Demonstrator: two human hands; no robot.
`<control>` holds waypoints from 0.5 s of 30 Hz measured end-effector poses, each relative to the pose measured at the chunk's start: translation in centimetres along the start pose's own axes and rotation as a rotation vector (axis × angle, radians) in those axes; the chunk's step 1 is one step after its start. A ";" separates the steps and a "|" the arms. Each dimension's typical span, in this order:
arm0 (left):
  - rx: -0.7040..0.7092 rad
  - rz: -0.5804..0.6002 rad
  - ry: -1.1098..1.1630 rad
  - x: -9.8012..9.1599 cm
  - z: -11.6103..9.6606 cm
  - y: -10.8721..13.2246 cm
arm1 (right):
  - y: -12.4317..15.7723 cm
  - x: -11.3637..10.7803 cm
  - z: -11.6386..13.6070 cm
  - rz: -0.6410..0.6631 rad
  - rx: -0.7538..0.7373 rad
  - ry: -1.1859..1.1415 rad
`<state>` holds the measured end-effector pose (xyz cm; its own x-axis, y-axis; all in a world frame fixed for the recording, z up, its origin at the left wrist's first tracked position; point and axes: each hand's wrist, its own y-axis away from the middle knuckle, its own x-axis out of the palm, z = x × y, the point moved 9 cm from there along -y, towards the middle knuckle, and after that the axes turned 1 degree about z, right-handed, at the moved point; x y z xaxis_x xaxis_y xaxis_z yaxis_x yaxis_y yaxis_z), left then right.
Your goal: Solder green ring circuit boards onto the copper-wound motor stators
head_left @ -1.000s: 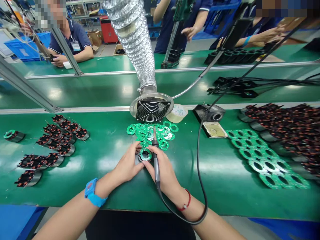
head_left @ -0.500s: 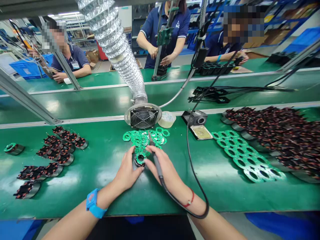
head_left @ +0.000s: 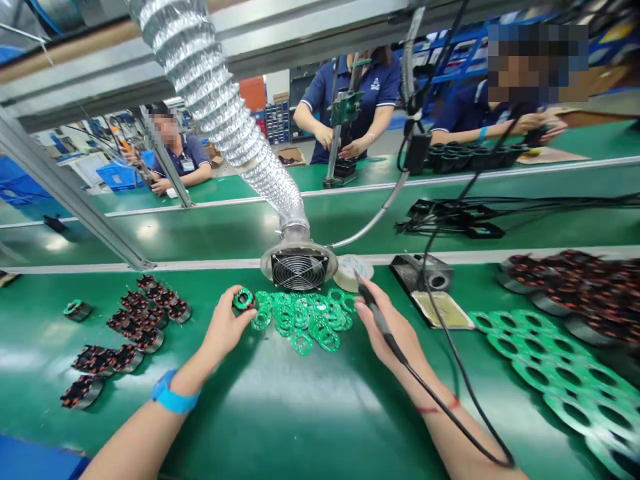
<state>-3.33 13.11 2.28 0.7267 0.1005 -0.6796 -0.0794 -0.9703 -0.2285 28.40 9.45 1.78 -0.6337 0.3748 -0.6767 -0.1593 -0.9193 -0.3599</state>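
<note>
1. Head view, left hand (head_left: 225, 330): the fingers are closed round a small round motor part topped with a green ring-shaped circuit board (head_left: 243, 299). The part is held just above the green bench mat (head_left: 280, 413), at the left edge of the pile of loose green ring boards (head_left: 300, 320)
2. Right hand (head_left: 395, 333): it grips a black pen-shaped soldering iron (head_left: 374, 305) in a pen hold. The tip points up and away, near a whitish round reel (head_left: 353, 270), well apart from the held motor part. A black cable (head_left: 450, 413) leaves the rear of the iron and runs along the forearm
3. Between the hands: the pile of loose green ring boards lies on the mat just in front of a black-grilled extraction fan (head_left: 299, 269). The fan is joined to a ribbed silver flexible duct (head_left: 225, 113)
4. Left of the mat: groups of round copper-wound stators (head_left: 150, 307) lie in clusters. A blue wristband (head_left: 173, 397) sits on the left wrist
5. Right of the mat: a black iron stand (head_left: 423, 273) with a yellowish sponge tray (head_left: 445, 310). Beyond it lie green panels of joined ring boards (head_left: 545, 360) and a heap of copper-wound parts (head_left: 575, 280)
6. Far bench: three co-workers in dark blue shirts are at work there, their hands well apart from this station
</note>
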 end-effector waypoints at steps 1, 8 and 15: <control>-0.018 -0.047 -0.032 -0.8 0.5 -2.0 | 0.3 -0.5 0.1 -0.040 -0.018 -0.021; -0.084 -0.163 -0.197 0.8 1.7 -15.3 | 0.7 -2.4 0.8 -0.199 -0.254 0.066; -0.174 -0.063 -0.310 5.3 3.3 -17.3 | 0.9 -3.2 0.6 -0.207 -0.260 0.054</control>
<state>-0.31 31.17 0.36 0.4828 0.1970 -0.8533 0.0953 -0.9804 -0.1725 29.83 7.31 4.03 -0.5656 0.5624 -0.6031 -0.0777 -0.7644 -0.6400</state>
